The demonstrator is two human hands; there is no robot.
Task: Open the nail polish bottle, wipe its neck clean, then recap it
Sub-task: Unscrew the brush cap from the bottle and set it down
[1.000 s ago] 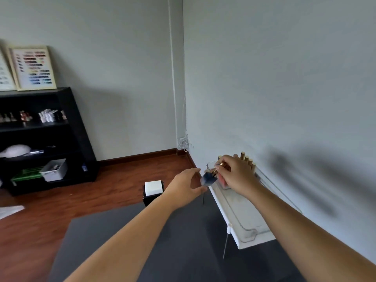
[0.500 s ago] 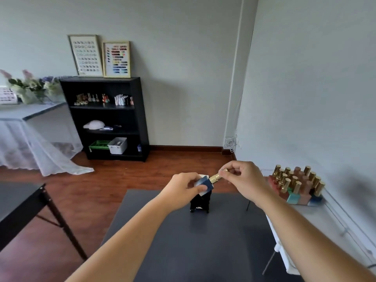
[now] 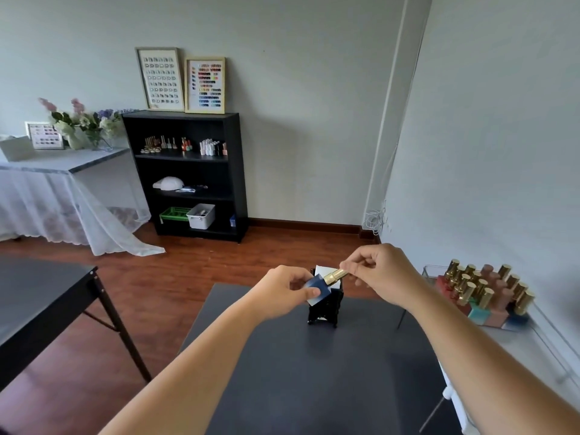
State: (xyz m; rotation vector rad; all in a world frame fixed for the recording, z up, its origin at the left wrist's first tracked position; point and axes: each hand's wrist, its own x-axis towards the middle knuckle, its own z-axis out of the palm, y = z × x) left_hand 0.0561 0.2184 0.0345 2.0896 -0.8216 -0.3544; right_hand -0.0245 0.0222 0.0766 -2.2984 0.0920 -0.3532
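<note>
A dark blue square nail polish bottle (image 3: 318,289) is held tilted above the dark grey table (image 3: 314,372). My left hand (image 3: 284,290) grips the bottle's body. My right hand (image 3: 381,273) pinches the outer end of its gold cap (image 3: 335,275), which still sits on the neck. Behind the bottle stands a black holder (image 3: 326,312) with white wipes (image 3: 323,271) showing at its top.
A clear tray (image 3: 539,328) on the white side table at right holds several gold-capped polish bottles (image 3: 483,293). A black table (image 3: 40,302) stands at left. A black shelf (image 3: 188,174) and a draped table stand against the far wall.
The view swung left from the side tray to over the grey table. Both hands carried the bottle from the tray to in front of the black holder, keeping the same grip.
</note>
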